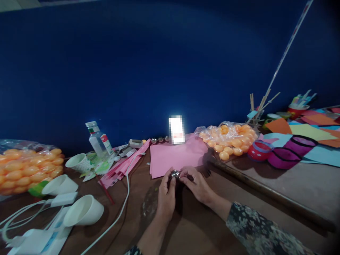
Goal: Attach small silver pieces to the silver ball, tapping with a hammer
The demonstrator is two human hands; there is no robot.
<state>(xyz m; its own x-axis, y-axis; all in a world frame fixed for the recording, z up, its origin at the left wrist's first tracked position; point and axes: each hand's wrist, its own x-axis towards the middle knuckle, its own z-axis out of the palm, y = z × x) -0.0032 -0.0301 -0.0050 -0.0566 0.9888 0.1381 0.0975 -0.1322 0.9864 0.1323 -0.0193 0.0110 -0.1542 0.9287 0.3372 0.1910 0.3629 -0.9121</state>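
My left hand is closed, its thumb and fingertips around small shiny metal balls over the front edge of the pink paper. From the other side, my right hand pinches at the same balls with thumb and forefinger. They sit close together between the fingertips; their exact number is hard to make out. Just beyond lies the pink paper sheet on the brown table. Similar metal balls stand in a row at its back edge, beside a bright, blurred-out rectangle.
Bags of orange balls lie on both sides. Paper cups, a clear bottle, a white cable and pink strips fill the left. A wooden stick, purple bands and coloured paper are at right.
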